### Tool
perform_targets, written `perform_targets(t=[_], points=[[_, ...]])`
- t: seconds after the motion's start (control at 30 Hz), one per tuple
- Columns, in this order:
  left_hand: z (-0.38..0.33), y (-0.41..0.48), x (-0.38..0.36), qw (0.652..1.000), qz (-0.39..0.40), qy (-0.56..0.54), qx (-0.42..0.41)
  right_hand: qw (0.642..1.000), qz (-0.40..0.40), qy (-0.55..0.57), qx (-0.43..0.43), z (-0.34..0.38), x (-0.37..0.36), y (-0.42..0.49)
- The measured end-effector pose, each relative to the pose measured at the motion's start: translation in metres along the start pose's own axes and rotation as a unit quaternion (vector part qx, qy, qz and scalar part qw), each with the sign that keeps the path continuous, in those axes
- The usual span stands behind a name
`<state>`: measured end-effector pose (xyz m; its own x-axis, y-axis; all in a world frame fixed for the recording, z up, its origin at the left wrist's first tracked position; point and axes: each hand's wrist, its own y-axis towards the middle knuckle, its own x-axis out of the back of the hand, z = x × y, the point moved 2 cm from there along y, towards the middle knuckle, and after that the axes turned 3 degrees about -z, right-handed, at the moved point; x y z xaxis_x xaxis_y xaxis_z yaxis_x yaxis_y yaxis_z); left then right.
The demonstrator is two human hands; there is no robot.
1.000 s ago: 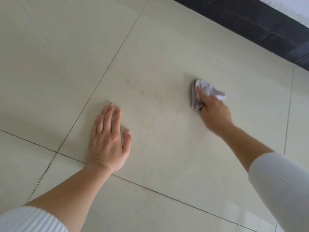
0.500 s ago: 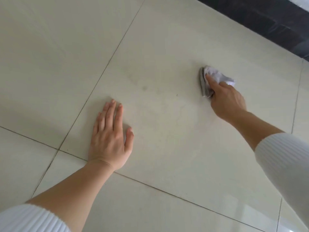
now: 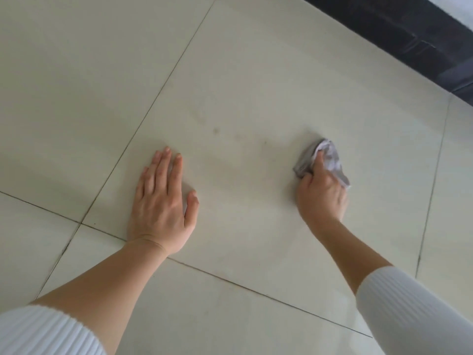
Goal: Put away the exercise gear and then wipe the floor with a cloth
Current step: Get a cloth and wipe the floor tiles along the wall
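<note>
A crumpled grey and white cloth (image 3: 330, 160) lies pressed on the pale tiled floor (image 3: 243, 85). My right hand (image 3: 321, 194) grips it, fingers curled round the bunched fabric, at the right of the big centre tile. My left hand (image 3: 162, 201) lies flat on the same tile, fingers straight and together, thumb out to the right, near the tile's left corner. A small dark smudge (image 3: 216, 130) and faint streaks mark the tile between and beyond the hands. No exercise gear is in view.
A dark skirting band (image 3: 399, 34) runs along the wall at the top right. Dark grout lines (image 3: 158, 94) cross the floor, one running away on the left, another passing under my left wrist.
My right hand has pulled the cloth back toward me across the tile, from farther out to a spot level with my left hand. The left hand stays planted.
</note>
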<state>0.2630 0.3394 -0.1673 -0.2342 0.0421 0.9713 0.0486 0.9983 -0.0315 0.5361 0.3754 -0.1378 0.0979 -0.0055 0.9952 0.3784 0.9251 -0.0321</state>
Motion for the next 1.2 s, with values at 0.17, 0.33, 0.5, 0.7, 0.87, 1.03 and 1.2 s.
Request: perform_targets(t=[0.17, 0.33, 0.5, 0.7, 0.87, 1.03, 1.2], points=[[-0.001, 0.001, 0.000, 1.000, -0.001, -0.004, 0.005, 0.959, 0.042, 0.037, 0.279, 0.046, -0.009, -0.051], [-0.001, 0.001, 0.001, 1.000, -0.007, -0.004, 0.004, 0.932, 0.048, 0.013, 0.359, 0.042, -0.005, -0.003], [-0.001, 0.000, 0.000, 1.000, -0.008, -0.005, 0.001, 0.995, 0.087, 0.022, 0.036, 0.041, 0.005, 0.095], [-0.001, 0.000, -0.001, 1.000, 0.000, -0.002, -0.002, 0.987, 0.130, 0.075, 0.062, 0.105, 0.002, 0.127], [-0.002, -0.001, -0.001, 1.000, 0.004, -0.005, -0.003, 0.939, 0.109, 0.054, 0.320, 0.116, -0.005, 0.032], [-0.003, 0.000, 0.002, 1.000, 0.010, -0.007, 0.001, 0.807, 0.154, 0.012, 0.571, 0.070, -0.003, -0.018], [-0.003, 0.000, 0.002, 1.000, 0.019, -0.002, 0.002, 0.938, 0.077, -0.003, 0.338, 0.061, 0.001, 0.080]])
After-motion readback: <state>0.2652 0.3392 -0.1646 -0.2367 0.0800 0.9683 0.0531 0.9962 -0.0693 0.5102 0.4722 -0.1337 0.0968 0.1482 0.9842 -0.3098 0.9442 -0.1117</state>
